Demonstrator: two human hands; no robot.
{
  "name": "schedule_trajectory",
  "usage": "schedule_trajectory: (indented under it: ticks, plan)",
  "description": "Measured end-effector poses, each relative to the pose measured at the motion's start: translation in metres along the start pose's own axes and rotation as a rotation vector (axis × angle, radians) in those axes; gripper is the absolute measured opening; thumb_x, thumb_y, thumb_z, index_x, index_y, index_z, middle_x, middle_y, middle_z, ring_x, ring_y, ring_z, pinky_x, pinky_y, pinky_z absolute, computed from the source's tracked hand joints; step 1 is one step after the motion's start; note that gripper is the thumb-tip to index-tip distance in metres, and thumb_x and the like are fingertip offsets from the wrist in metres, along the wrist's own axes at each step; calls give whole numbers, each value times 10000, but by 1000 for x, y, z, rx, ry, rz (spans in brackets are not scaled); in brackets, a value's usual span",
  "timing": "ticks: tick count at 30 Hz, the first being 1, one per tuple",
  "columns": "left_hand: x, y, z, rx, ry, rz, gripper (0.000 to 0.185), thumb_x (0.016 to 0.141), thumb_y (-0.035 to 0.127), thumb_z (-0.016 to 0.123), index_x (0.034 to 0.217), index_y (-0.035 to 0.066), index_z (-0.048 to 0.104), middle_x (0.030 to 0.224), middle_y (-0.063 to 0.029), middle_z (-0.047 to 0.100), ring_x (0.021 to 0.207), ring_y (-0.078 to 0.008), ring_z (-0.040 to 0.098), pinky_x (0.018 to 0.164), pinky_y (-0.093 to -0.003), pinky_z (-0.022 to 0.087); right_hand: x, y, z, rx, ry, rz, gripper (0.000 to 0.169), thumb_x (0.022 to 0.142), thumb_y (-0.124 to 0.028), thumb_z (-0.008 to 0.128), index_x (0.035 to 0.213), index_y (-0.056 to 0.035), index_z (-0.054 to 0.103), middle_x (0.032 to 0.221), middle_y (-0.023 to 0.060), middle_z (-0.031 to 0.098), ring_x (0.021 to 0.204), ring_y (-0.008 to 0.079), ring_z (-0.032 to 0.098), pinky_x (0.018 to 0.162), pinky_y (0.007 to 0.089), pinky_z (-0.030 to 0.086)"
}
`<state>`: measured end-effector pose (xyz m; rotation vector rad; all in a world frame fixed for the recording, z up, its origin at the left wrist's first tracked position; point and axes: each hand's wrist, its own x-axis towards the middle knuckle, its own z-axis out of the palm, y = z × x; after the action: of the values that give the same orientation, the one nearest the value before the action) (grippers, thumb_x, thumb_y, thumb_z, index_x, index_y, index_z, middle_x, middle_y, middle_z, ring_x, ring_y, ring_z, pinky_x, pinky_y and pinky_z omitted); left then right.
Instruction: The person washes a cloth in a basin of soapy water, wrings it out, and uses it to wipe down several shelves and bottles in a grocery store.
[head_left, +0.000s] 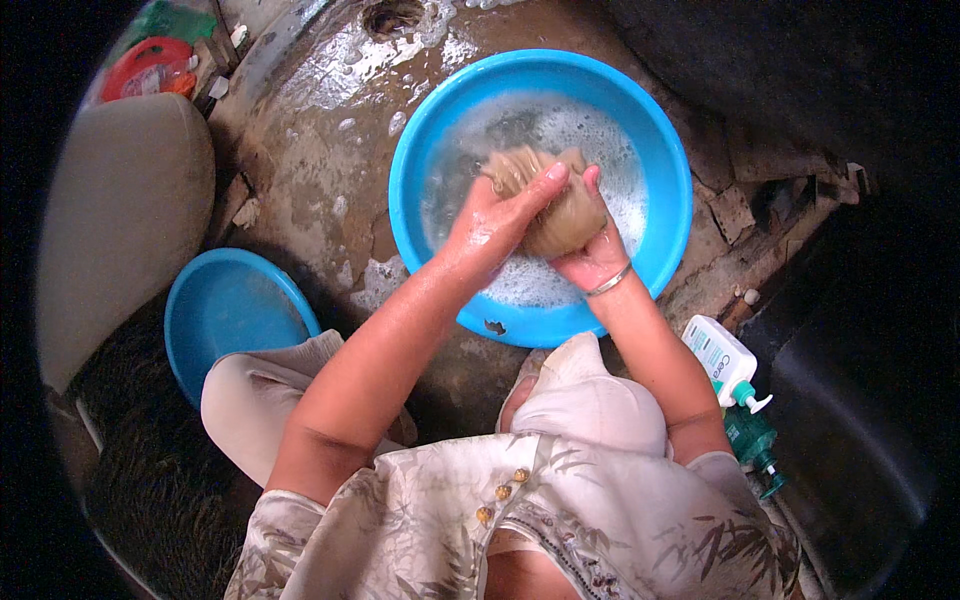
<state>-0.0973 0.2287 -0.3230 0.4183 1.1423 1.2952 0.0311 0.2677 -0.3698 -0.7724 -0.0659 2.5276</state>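
A bunched, wet tan cloth (566, 225) is held between both my hands over a large blue plastic basin (679, 180). My left hand (491, 221) grips the cloth from the left, its thumb stretched across the top. From the right, my right hand (596, 251) cups the underside, with a metal bangle (609, 280) around that wrist. Foamy, soapy water (536, 289) lies in the basin below. Most of my fingers are hidden behind the cloth. A jagged dark patch (495, 328) marks the basin's near rim.
A smaller blue basin (225, 300) rests by my left knee. At right stand a white pump bottle (716, 356) and a green pump bottle (754, 435). Suds wet the concrete floor (315, 180) near a hole (394, 19). A red plastic item (146, 60) lies at far left.
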Motion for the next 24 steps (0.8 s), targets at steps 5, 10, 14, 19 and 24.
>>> schedule_trajectory:
  ticks: [5, 10, 14, 19, 24]
  plan:
    - [19, -5, -30, 641, 172, 242, 391, 827, 266, 681, 1093, 29, 520, 960, -68, 610, 881, -150, 590, 782, -304, 493, -21, -9, 9, -181, -70, 66, 717, 766, -409, 703, 1325, -101, 376, 1303, 101, 462, 1188, 262, 475, 1007, 443, 385]
    - [4, 6, -26, -119, 21, -285, 845, 756, 490, 677, 1365, 34, 309, 1255, -176, 467, 1162, -285, 483, 967, -413, 412, -32, 5, 23, -357, -153, 207, 797, 687, -233, 736, 1361, -109, 328, 1293, 109, 466, 1191, 274, 470, 1000, 458, 386]
    - [6, -2, -44, -619, -378, -256, 742, 754, 395, 703, 1330, 55, 381, 1229, -173, 502, 1123, -286, 521, 951, -397, 428, -25, 6, 30, -86, -62, 276, 761, 711, -238, 716, 1356, -110, 333, 1291, 100, 467, 1187, 273, 474, 1008, 453, 382]
    - [11, 8, -51, 32, -130, -55, 451, 673, 256, 766, 1008, 79, 521, 931, -53, 583, 861, -175, 577, 783, -312, 469, -25, 17, 28, -299, -108, 232, 731, 755, -354, 709, 1344, -111, 352, 1295, 92, 470, 1185, 263, 475, 992, 438, 396]
    - [9, 21, -28, 448, -3, 290, 313, 647, 141, 780, 790, 64, 513, 741, -12, 558, 701, -91, 526, 616, -258, 460, -22, 16, 9, -52, -15, 306, 892, 726, -769, 419, 1342, -125, 369, 1342, 105, 432, 1205, 255, 456, 958, 439, 416]
